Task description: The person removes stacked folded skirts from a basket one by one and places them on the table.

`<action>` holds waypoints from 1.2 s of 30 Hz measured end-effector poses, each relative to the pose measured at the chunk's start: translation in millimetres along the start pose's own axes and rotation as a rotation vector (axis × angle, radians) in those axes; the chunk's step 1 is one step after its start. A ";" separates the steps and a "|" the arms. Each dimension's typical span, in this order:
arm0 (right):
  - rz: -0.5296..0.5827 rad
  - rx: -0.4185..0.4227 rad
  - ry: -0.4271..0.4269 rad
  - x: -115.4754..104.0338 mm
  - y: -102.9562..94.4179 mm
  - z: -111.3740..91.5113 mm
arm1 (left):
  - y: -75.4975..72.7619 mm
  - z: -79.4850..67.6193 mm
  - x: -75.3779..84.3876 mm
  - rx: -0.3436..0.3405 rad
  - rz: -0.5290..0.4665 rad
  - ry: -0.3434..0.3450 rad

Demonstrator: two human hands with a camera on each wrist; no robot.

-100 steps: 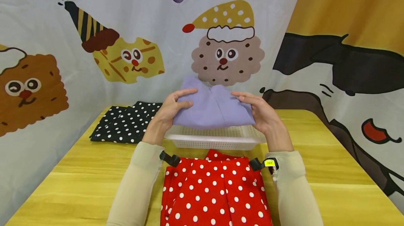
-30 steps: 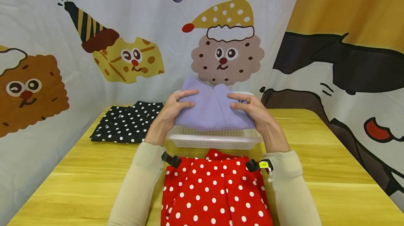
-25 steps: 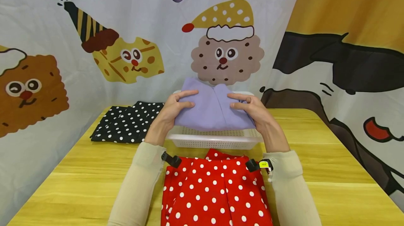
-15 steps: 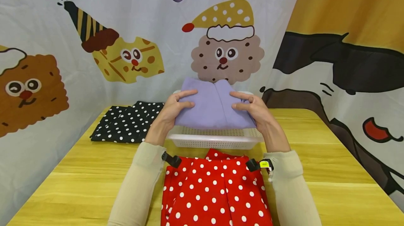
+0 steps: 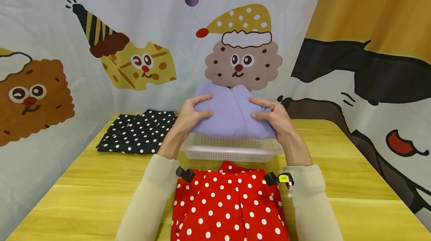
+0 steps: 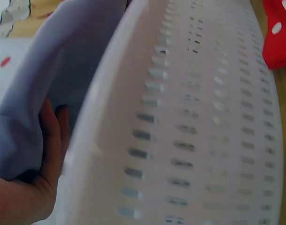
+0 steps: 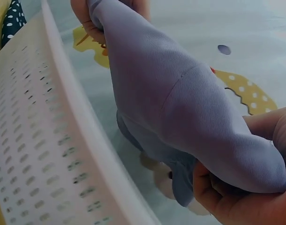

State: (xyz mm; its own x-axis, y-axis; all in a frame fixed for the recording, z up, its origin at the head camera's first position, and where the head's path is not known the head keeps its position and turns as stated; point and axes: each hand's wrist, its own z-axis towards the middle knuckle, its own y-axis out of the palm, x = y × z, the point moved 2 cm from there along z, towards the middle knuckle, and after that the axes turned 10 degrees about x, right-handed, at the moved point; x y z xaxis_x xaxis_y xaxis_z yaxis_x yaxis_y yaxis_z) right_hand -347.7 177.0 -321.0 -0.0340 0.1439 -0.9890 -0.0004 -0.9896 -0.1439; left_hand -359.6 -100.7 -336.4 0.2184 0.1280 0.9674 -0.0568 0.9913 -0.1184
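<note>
A folded lavender garment (image 5: pixel 229 113) is held up by both hands over a white perforated plastic basket (image 5: pixel 230 153). The left hand (image 5: pixel 188 118) grips its left side, thumb and index finger on the front face. On the other side, the right hand (image 5: pixel 278 118) grips the cloth in the same way. From the right wrist view, the lavender garment (image 7: pixel 180 103) is seen to sag between the hands, apart from the basket wall (image 7: pixel 44 122). Fingers of the left hand (image 6: pixel 54 140) curl under the cloth in the left wrist view. The cloth's exact kind is unclear.
A folded red cloth with white dots (image 5: pixel 225 203) lies on the wooden table (image 5: pixel 336 173) in front of the basket. Back left lies a folded black dotted cloth (image 5: pixel 138 132). A printed curtain (image 5: pixel 188 39) hangs behind the table.
The right thumb now lies lower on the garment's front than at first. Over the last half second, hands and garment have shifted slightly right; the whole head view has tilted a little.
</note>
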 end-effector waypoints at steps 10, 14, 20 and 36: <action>-0.067 0.045 -0.084 -21.6 -30.6 -21.9 | 29.2 -17.0 23.5 0.061 -0.021 0.083; -0.119 0.051 -0.108 -24.5 -50.3 -30.3 | 50.9 -23.8 22.7 0.066 -0.057 0.065; -0.259 0.107 -0.121 -18.8 -96.7 -46.2 | 96.4 -30.4 19.7 0.010 -0.100 -0.016; -0.488 0.364 0.036 -0.5 -185.0 -49.6 | 214.4 -29.1 34.5 -0.040 -0.152 -0.119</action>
State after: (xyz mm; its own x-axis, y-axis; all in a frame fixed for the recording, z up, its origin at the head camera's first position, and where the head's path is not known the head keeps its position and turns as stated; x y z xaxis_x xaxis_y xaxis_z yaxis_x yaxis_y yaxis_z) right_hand -298.0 360.2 -295.6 0.0899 0.5753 -0.8130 -0.3493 -0.7462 -0.5667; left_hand -335.8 117.1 -334.9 0.1047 -0.0250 0.9942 0.0076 0.9997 0.0243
